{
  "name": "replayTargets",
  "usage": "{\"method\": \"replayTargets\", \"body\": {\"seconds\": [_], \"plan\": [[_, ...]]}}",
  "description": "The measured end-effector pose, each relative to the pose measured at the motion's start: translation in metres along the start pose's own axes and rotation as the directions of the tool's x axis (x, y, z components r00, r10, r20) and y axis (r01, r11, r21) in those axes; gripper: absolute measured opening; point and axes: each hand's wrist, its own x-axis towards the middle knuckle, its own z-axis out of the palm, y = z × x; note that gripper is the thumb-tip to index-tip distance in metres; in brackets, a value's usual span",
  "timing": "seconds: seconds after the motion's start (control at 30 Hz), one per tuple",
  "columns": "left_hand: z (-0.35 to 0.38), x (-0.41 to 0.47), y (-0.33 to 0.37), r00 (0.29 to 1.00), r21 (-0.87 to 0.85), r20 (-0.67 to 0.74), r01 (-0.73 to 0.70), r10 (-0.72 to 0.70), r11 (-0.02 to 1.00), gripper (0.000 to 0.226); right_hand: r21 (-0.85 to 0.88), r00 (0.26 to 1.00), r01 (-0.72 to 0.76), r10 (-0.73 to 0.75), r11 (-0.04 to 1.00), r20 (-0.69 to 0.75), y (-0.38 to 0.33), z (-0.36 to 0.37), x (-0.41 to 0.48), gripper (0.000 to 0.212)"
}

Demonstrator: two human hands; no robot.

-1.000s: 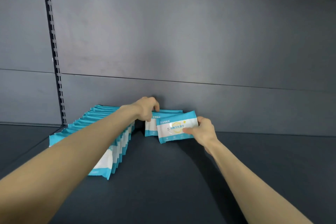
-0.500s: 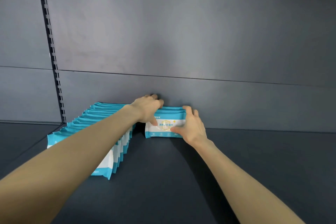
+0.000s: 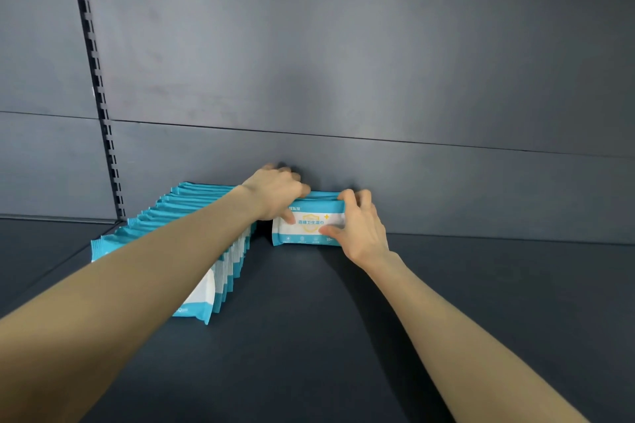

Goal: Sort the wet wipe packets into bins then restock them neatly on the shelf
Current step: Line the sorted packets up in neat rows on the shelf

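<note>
a dark grey shelf [image 3: 343, 336] runs back to a bare metal back panel [image 3: 343, 62], a full row of packets [image 3: 192, 244] standing along its left side. at the rear, the left hand [image 3: 275, 194] and right hand [image 3: 360, 230] pinch an upright wet wipe packet [image 3: 309, 225] by its ends against the panel; it looks light, soft and slick, best gripped at the sealed edges.

We see a shop's display fixture: a deep dark grey metal shelf [image 3: 343, 336] backed by flat grey panels [image 3: 343, 62], with a slotted upright strip [image 3: 99, 96] for shelf brackets running down near the back left corner. Along the shelf's left side stands a long row of identical blue-and-white wet wipe packets [image 3: 192, 237], faced up front to back like retail stock.
</note>
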Motion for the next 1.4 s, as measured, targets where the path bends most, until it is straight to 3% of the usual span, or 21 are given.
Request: {"method": "replayTargets", "body": {"seconds": [0.17, 0.47, 0.63, 0.77, 1.0, 1.17, 1.3, 1.4], "plan": [[0.003, -0.003, -0.001, 0.999, 0.059, 0.037, 0.01, -0.012, 0.998, 0.069, -0.055, 0.997, 0.025, -0.021, 0.998, 0.069, 0.003, -0.001, -0.002, 0.078], [0.006, -0.001, 0.006, 0.998, 0.186, 0.049, 0.02, -0.03, 0.982, 0.059, -0.13, 0.989, -0.009, 0.028, 0.992, 0.148, -0.004, -0.002, -0.001, 0.086], [-0.012, -0.009, 0.003, 0.992, 0.087, 0.115, 0.037, -0.047, 0.995, 0.058, -0.08, 0.982, -0.049, 0.063, 0.996, 0.178, -0.009, -0.023, -0.002, 0.092], [-0.046, -0.023, 0.006, 0.998, -0.038, 0.003, 0.059, -0.058, 0.998, 0.047, -0.063, 0.988, -0.045, 0.054, 0.997, 0.147, -0.014, -0.057, -0.01, 0.08], [-0.118, -0.076, 0.036, 0.962, -0.163, -0.241, 0.088, -0.126, 0.983, 0.058, -0.009, 1.0, 0.005, -0.005, 1.0, -0.025, -0.015, -0.146, -0.062, 0.07], [-0.149, -0.132, 0.098, 0.919, -0.236, -0.358, 0.082, -0.165, 0.968, 0.06, -0.032, 0.994, 0.042, -0.045, 0.999, -0.101, 0.004, -0.198, -0.133, 0.06], [-0.147, -0.174, 0.169, 0.846, -0.292, -0.503, 0.027, -0.177, 0.956, 0.055, -0.034, 0.993, 0.068, -0.071, 0.997, -0.098, 0.04, -0.225, -0.203, 0.057], [-0.132, -0.201, 0.232, 0.808, -0.296, -0.541, 0.075, -0.232, 0.952, 0.052, 0.004, 0.995, 0.076, -0.075, 0.997, -0.063, 0.074, -0.232, -0.261, 0.056]]}}
